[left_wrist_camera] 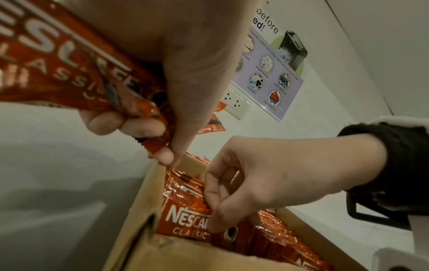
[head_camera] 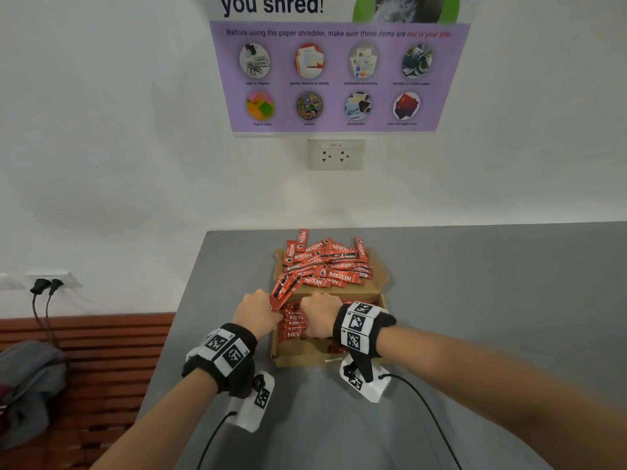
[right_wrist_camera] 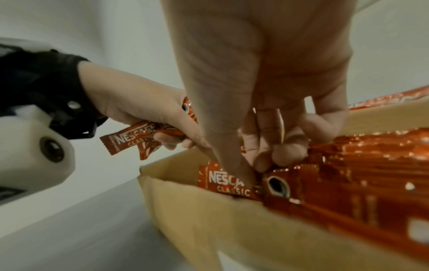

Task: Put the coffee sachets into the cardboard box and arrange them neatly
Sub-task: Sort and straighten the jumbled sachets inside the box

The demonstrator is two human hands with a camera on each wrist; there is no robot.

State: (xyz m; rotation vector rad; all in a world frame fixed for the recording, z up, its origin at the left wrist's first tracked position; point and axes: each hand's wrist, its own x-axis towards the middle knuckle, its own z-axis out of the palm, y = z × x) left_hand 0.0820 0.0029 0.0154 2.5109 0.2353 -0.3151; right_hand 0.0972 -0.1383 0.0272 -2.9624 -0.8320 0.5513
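Fingers (right_wrist_camera: 262, 161) of my right hand (head_camera: 317, 315) pinch a standing sachet (right_wrist_camera: 228, 180) inside the cardboard box (head_camera: 381, 300) at frame centre; my left hand (head_camera: 256, 312) grips spare sachets (head_camera: 281, 290) just left, long axes slanting toward the frame's upper right.

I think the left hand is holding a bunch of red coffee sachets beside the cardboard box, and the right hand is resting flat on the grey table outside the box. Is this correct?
Not fully. The left hand does hold a bunch of sachets beside the cardboard box. But the right hand is not flat on the table: the right wrist view shows its fingers curled inside the box, on the packed sachets.
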